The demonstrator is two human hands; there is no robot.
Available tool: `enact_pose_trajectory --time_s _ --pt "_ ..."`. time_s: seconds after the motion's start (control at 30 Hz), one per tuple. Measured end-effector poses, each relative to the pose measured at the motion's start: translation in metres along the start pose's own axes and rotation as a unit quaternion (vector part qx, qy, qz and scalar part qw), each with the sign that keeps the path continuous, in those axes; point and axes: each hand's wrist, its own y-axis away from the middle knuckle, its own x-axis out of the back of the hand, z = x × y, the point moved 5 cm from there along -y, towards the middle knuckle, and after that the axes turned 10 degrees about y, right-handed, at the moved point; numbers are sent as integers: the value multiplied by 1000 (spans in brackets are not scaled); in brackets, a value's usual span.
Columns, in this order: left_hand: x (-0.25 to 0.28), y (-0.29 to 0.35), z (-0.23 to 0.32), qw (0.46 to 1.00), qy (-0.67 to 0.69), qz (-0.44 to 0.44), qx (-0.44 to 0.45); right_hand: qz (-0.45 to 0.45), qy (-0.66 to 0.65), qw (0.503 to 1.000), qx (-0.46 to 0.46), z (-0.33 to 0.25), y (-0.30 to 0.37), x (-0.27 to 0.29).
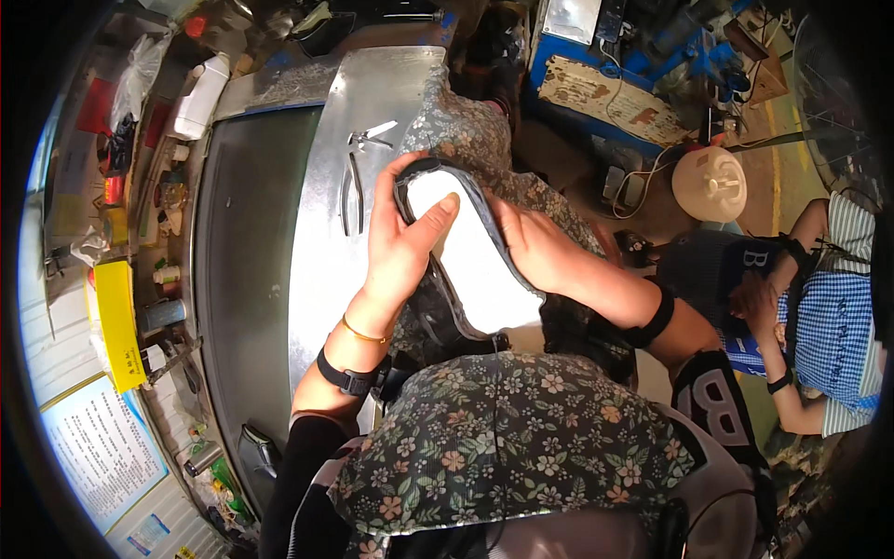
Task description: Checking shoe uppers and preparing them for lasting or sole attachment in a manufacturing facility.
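Nearest, at six o'clock: one dark floral cloth apron [521, 438]. Centre: one elongated white-faced piece with dark rim [470, 256], grasped by both hands; left hand [402, 231] on its nine-o'clock side, thumb on the white face, right hand [538, 244] opposite. Beyond, at eleven: one long two-legged tool [351, 197] and one smaller metal tool [371, 138] on a silver metal worktop [315, 252]. Two white plastic containers noted: bottle [201, 98] at ten, round tub [698, 191] at two; contents not visible.

Metal tabletop [384, 82], slim two-armed tool [359, 197], small bladed tool [374, 137]
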Motion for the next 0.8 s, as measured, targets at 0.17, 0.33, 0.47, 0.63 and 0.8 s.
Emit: enact_pose_trajectory --time_s 0.17,0.33,0.47,0.63,0.8 --pt "11 -12 -3 999 -16 22 -32 121 485 856 132 -62 -12 8" --pt "17 -10 -2 1000 -3 9 1 22 479 869 123 -65 -18 5" --pt "14 -8 -6 997 -63 -33 -41 -139 -16 987 79 5 29 -3" --pt "2 0 3 998 17 51 14 -76 -285 954 -46 -9 23 -16" --pt "29 -8 11 919 -364 143 53 -3 -130 991 5 -34 2 -36"
